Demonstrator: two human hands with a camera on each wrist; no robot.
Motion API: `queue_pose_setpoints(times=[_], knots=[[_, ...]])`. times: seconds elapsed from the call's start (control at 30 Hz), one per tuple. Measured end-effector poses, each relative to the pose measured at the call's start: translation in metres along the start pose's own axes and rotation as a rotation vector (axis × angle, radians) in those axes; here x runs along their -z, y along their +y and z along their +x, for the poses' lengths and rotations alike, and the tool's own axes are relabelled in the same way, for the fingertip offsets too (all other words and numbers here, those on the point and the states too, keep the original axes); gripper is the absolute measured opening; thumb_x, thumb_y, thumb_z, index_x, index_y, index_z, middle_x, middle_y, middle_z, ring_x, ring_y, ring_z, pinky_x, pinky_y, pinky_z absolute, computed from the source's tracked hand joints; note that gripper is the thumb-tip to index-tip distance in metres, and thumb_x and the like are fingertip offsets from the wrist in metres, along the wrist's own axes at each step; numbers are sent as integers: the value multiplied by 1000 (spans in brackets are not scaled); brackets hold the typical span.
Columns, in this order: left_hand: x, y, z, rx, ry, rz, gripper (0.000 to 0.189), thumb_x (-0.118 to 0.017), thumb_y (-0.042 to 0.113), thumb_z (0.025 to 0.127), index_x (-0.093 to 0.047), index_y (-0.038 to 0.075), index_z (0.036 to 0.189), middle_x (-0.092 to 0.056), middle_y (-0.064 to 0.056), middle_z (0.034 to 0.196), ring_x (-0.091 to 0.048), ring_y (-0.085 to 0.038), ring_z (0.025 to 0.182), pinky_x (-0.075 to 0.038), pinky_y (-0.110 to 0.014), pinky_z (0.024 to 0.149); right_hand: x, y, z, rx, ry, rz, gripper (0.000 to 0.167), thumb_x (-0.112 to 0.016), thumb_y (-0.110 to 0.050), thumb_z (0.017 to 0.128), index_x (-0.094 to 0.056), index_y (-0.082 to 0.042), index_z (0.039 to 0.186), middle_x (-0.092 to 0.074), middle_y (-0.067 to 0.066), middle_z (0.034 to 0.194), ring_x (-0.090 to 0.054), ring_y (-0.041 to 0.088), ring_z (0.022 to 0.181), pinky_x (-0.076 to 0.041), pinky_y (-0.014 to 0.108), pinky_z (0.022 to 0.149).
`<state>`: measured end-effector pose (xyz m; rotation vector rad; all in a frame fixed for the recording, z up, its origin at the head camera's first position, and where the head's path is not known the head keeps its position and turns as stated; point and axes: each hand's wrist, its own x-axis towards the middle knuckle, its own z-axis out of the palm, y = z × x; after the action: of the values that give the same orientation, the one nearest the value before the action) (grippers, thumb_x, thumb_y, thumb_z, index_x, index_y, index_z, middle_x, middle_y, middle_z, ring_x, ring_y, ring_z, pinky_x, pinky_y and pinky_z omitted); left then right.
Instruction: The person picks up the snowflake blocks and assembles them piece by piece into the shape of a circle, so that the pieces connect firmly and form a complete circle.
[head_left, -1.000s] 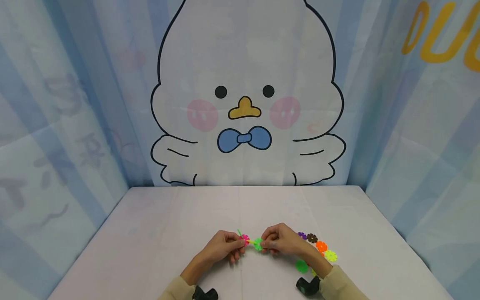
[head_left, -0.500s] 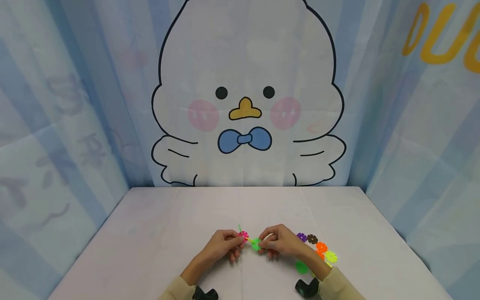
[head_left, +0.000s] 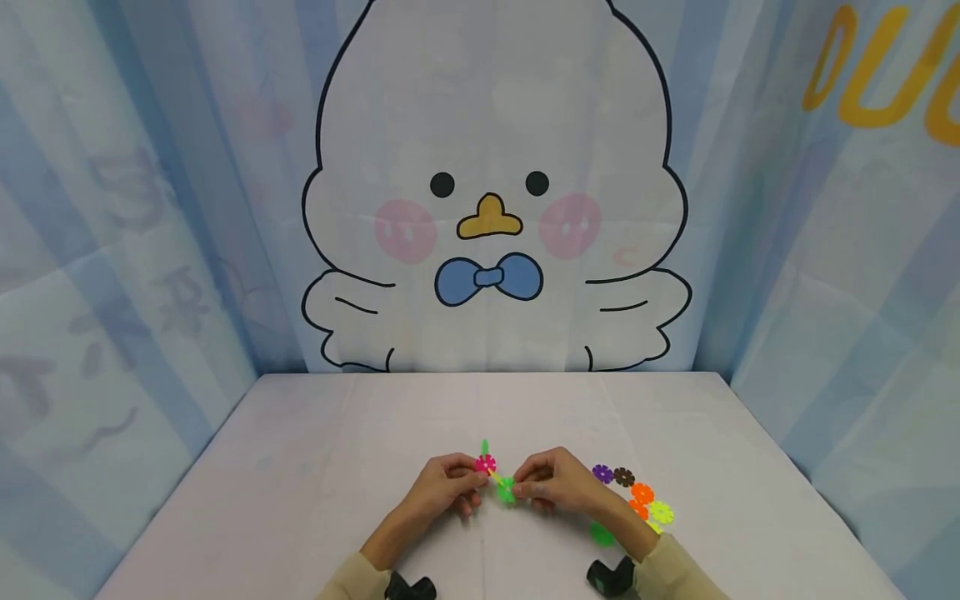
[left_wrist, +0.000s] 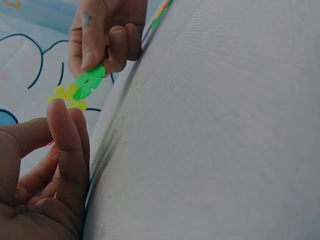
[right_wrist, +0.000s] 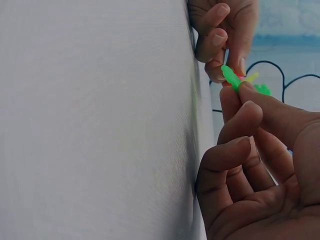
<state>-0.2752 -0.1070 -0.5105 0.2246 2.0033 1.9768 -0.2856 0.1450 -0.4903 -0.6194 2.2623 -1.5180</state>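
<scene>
I wear plain beige sleeves [head_left: 355, 581]; beside their inner edges sit black, angular wrist cameras [head_left: 609, 578], and beyond them my hands [head_left: 561, 482] are bare.

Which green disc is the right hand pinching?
The near green disc, beside the yellow disc, is in the right hand. The far green disc sits beyond the pink disc; the loose green disc lies on the table.

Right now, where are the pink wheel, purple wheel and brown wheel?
Pink wheel [head_left: 486, 463]: head view, its middle.
Purple wheel [head_left: 602, 474]: head view, its middle.
Brown wheel [head_left: 624, 477]: head view, its middle.
</scene>
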Motion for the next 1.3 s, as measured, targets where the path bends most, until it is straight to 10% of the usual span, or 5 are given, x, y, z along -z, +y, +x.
queue_pose_setpoints(times=[0.73, 1.3], knots=[[-1, 2, -3, 39, -120, 105, 22, -79, 14, 95, -77, -1, 111, -80, -3, 88, -67, -9, 64, -55, -20, 53, -7, 2, 1, -68, 4, 102, 20, -79, -12, 95, -73, 4, 105, -76, 3, 76, -54, 7, 51, -47, 19, 51], [-2, 4, -3, 40, -87, 120, 19, -79, 11, 94, -76, -1, 108, -81, -8, 90, -67, -8, 61, -55, -19, 53, 12, -1, -8, -35, 69, -110, 15, -78, -17, 96, -75, -4, 102, -78, 13, 87, -65, 14, 63, -53, 27, 53]])
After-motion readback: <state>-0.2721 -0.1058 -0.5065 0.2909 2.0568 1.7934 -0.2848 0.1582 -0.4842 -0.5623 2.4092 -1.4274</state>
